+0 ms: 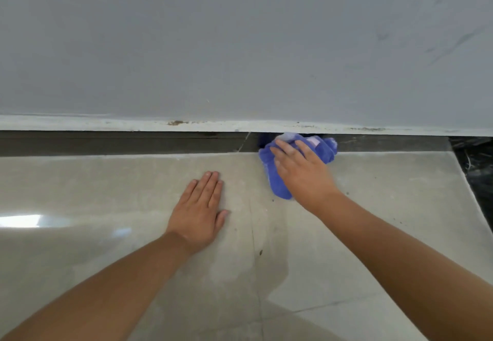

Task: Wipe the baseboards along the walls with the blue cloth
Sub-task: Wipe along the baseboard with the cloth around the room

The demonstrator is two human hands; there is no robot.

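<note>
Blue cloth point(277, 180) partly under right hand point(301, 169)

Blue cloth point(274, 177), dark brown baseboard point(120, 143), grey wall point(240, 47), glossy beige floor tiles point(106, 193).

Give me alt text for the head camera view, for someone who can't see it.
A person's right hand presses a blue cloth against the dark baseboard where the gray wall meets the floor. The left hand lies flat, fingers straight, on the glossy beige floor tile, beside the cloth but apart from it.
</note>
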